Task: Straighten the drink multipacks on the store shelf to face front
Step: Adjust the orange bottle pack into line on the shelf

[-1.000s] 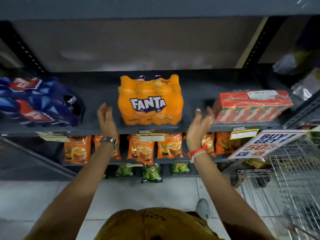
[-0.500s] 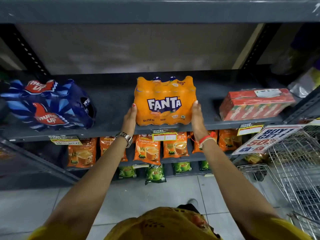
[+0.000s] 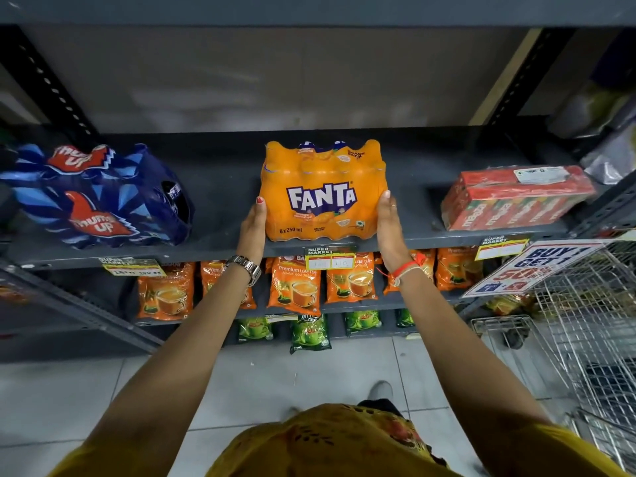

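An orange Fanta multipack stands at the front middle of the dark grey shelf, its logo facing me. My left hand presses flat on its left side and my right hand on its right side, gripping it between them. A blue Thums Up multipack lies at the left of the same shelf, turned at an angle. A red Maaza carton pack rests at the right, skewed with its far end turned back.
Orange tea pouches fill the shelf below, and green packets sit lower still. A wire shopping trolley stands at the right with a promo sign above it. Another shelf board hangs close overhead.
Both hands went from open and apart in front of the shelf to pressing on the two sides of the Fanta pack. The pack now sits square with its logo to the front.
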Action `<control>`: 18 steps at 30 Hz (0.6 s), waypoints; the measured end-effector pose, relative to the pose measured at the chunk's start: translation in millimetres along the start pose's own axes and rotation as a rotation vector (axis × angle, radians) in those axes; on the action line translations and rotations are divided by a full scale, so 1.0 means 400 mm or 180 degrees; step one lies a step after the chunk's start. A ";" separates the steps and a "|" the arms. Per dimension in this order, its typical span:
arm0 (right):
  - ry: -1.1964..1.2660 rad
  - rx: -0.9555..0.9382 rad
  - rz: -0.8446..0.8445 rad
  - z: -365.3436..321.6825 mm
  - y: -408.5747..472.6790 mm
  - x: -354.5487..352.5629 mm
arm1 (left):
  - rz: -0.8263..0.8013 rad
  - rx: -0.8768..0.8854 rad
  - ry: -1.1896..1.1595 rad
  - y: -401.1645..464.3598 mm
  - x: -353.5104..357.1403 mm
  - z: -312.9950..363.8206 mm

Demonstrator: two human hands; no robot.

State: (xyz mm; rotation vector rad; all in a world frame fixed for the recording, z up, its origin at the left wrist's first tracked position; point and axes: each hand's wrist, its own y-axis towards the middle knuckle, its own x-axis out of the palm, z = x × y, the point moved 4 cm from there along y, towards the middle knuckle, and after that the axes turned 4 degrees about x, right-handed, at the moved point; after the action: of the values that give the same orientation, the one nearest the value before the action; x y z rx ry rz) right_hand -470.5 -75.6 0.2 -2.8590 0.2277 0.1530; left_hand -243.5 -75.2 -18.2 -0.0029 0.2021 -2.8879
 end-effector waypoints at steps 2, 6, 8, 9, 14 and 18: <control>-0.0013 0.0030 0.0050 0.004 0.004 0.002 | -0.0030 0.0018 0.0041 -0.003 0.001 0.003; -0.0054 0.0017 0.0086 0.013 0.006 0.005 | -0.0075 0.0076 0.0109 -0.007 0.005 0.007; -0.0007 -0.0050 0.0066 0.002 0.000 0.007 | -0.0096 0.0111 0.0140 -0.007 0.005 0.009; 0.0023 -0.0070 0.0058 0.000 -0.001 0.008 | -0.0099 0.0105 0.0140 -0.007 0.004 0.010; 0.0018 -0.0072 0.0070 0.009 0.001 0.013 | -0.0111 0.0104 0.0216 -0.008 0.002 0.011; 0.0048 -0.0027 0.0097 0.006 0.000 0.015 | -0.0123 0.0114 0.0315 -0.012 0.000 0.017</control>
State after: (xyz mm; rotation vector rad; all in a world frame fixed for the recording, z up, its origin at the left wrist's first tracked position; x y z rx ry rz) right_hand -464.7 -75.7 -3.0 -2.8669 0.2743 0.1386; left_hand -244.4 -71.6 -10.9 0.1444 0.1700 -2.9321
